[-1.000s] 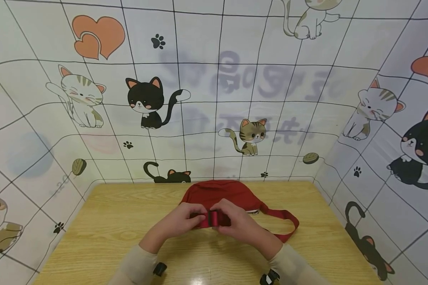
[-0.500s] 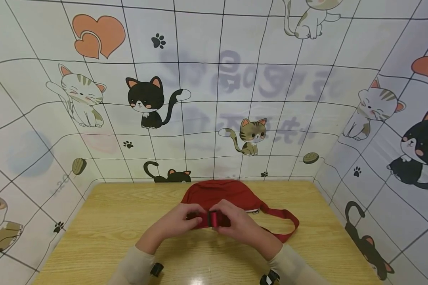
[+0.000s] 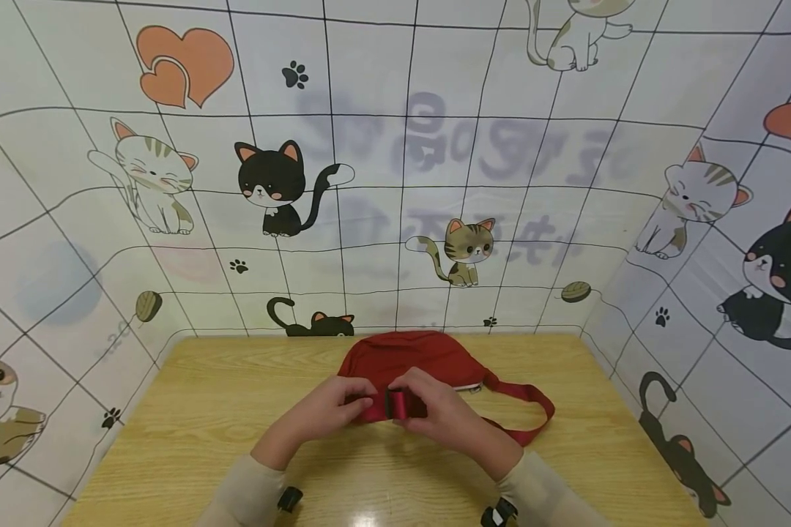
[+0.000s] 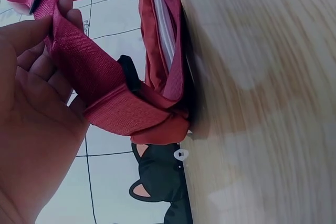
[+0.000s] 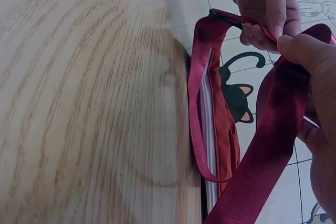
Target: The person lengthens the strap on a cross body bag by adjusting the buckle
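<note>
The red strap (image 3: 400, 405) spans the gap between both hands, its dark buckle (image 3: 390, 405) central; the fingers of the left hand (image 3: 326, 411) pinch the strap at 9 o'clock from the buckle, and those of the right hand (image 3: 447, 416) grip it at 3 o'clock. Directly beyond, at 12 o'clock, the red bag (image 3: 409, 357) rests on the bench (image 3: 237, 402), its strap loop (image 3: 539, 417) lying at 4 o'clock. A cat-print backdrop (image 3: 369, 168) stands behind the bench.
</note>
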Demonstrator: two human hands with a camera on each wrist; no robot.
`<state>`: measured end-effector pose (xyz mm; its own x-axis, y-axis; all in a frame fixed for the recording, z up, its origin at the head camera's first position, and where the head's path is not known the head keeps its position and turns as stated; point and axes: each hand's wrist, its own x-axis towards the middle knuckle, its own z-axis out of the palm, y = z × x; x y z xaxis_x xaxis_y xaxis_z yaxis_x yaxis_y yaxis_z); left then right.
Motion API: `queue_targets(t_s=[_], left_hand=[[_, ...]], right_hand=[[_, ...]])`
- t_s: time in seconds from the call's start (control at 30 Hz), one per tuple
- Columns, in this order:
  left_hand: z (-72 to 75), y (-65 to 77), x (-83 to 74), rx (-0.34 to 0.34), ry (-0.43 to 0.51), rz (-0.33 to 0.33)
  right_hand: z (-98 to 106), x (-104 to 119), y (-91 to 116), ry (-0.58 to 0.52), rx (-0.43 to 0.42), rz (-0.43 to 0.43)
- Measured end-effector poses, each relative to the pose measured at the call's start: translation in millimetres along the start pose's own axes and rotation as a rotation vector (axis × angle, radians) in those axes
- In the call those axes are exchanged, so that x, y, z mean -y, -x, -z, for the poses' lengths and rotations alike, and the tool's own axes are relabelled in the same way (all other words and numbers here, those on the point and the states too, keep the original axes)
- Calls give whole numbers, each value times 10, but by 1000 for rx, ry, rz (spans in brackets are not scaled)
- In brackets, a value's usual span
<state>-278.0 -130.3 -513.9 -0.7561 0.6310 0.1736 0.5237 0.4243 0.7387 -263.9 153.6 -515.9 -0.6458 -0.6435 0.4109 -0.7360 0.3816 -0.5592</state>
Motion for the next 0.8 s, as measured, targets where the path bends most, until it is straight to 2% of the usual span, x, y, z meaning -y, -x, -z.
queue_targets(t_s=[0.53, 0.8], left_hand=[[-39, -72, -64, 19, 35, -32], [-55, -46, -86, -1, 75, -3]], right_hand=[[-91, -25, -57, -1, -17, 25], [-97, -15, -59, 0, -21, 5]])
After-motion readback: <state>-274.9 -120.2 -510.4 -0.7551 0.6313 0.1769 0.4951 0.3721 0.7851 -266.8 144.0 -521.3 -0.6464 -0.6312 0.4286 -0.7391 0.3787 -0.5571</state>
